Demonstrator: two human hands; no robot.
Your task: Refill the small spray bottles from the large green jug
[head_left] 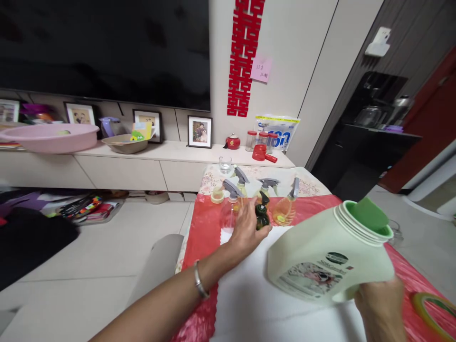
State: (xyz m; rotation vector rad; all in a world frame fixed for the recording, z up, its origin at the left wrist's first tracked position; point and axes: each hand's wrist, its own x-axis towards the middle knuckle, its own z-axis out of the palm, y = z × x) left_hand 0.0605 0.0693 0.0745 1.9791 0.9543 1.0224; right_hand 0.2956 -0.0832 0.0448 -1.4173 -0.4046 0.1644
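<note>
My right hand (pixel 379 304) grips the handle end of a large pale green detergent jug (pixel 327 259), uncapped, with its green spout tilted up to the right above the table. My left hand (pixel 247 228) reaches forward and closes around a small dark green pump bottle (pixel 261 216) that stands on the white cloth (pixel 249 294). A silver bracelet sits on my left wrist. Behind the dark bottle stand several clear spray bottles with grey triggers (pixel 231 202), one holding amber liquid (pixel 285 209).
The table carries a red cloth (pixel 203 223), a small glass (pixel 225 165), a tape roll (pixel 217 195) and a green ring (pixel 432 308) at the right edge. Beyond it is a low cabinet (pixel 142 164) with photo frames, basins, jars and a big television.
</note>
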